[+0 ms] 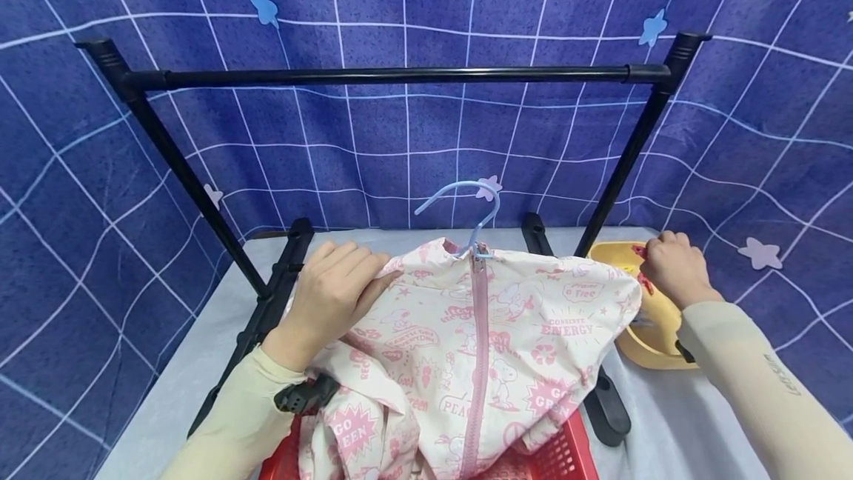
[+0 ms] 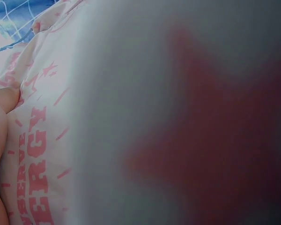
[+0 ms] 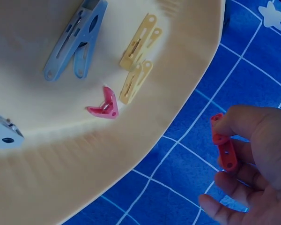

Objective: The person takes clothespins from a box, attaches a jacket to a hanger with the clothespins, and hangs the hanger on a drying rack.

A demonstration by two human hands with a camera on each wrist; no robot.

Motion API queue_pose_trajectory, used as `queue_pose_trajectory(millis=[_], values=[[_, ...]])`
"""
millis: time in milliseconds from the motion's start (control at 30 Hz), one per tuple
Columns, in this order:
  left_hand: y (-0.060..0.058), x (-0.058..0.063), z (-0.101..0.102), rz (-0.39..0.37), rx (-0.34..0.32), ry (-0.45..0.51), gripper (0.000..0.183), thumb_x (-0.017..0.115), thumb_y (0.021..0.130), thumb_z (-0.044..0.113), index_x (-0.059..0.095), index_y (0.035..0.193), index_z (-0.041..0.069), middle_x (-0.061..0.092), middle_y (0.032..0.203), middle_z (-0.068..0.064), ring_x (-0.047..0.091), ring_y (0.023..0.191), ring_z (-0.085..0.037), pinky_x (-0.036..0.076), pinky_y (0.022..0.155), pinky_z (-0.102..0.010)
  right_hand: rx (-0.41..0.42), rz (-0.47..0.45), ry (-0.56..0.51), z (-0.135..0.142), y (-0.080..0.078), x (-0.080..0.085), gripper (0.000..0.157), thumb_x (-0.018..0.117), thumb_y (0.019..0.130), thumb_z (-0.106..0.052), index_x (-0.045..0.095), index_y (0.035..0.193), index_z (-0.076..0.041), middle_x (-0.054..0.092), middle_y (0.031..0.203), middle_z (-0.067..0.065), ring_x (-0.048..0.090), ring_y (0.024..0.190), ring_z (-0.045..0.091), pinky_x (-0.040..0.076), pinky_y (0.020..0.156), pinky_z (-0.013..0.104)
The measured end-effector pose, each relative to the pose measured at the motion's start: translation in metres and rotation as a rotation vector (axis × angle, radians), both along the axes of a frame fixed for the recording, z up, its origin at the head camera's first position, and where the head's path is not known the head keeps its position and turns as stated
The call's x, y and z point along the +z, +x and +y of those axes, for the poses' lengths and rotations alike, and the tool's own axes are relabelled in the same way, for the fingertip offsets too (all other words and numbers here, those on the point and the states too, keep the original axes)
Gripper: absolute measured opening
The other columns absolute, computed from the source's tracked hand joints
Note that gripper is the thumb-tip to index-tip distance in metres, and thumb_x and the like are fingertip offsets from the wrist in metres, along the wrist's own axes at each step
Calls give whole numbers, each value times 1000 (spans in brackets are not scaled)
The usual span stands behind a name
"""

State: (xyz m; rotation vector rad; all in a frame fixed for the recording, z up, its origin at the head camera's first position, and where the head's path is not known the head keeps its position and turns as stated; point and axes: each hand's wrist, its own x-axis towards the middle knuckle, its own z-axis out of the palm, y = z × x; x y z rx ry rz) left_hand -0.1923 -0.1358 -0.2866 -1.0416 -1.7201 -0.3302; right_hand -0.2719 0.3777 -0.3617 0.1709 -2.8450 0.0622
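Note:
My left hand (image 1: 336, 291) pinches the shoulder of a white zip jacket (image 1: 526, 332) with pink print. A light blue hanger (image 1: 496, 206) is inside it, its hook rising above the collar. In the left wrist view the jacket fabric (image 2: 47, 117) fills most of the picture, part of it blurred, with fingers (image 2: 0, 122) at the left edge. Over the yellow basin (image 1: 656, 358), my right hand (image 1: 676, 269) pinches a red clothespin (image 3: 224, 150) between thumb and fingers. Inside the basin lie a pink clothespin (image 3: 105, 105), yellow clothespins (image 3: 140, 44) and a larger blue clothespin (image 3: 79, 40).
A black rack with a crossbar (image 1: 400, 76) stands behind the jacket, its feet (image 1: 609, 413) on the pale cloth. Under the jacket is a red basket (image 1: 566, 454). A blue patterned curtain (image 1: 400, 147) hangs at the back.

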Motion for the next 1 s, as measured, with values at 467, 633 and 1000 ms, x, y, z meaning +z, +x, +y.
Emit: queue_pose_trajectory(millis=[467,633,1000], values=[[1,0,0,-6,2,1,31,52,105,27,65,88,4,55,67,-5,50,58,-21,37,55,-36,13,135,5,-3,8,-1,31,65,92,-19,61,113,2,57,101,34,46,94,53,40,69,63],[1,0,-1,-9,3,-4,32,51,105,27,65,88,4,55,67,-5,49,57,-21,36,55,-36,27,168,14,-3,12,1,32,65,93,-23,61,116,-2,59,100,33,48,93,52,40,68,62],[1,1,0,0,-4,-6,32,52,105,26,64,87,4,54,67,-5,47,56,-21,35,54,-35,114,317,2,-6,21,10,28,69,87,-19,62,103,3,63,92,27,53,85,46,42,66,60]])
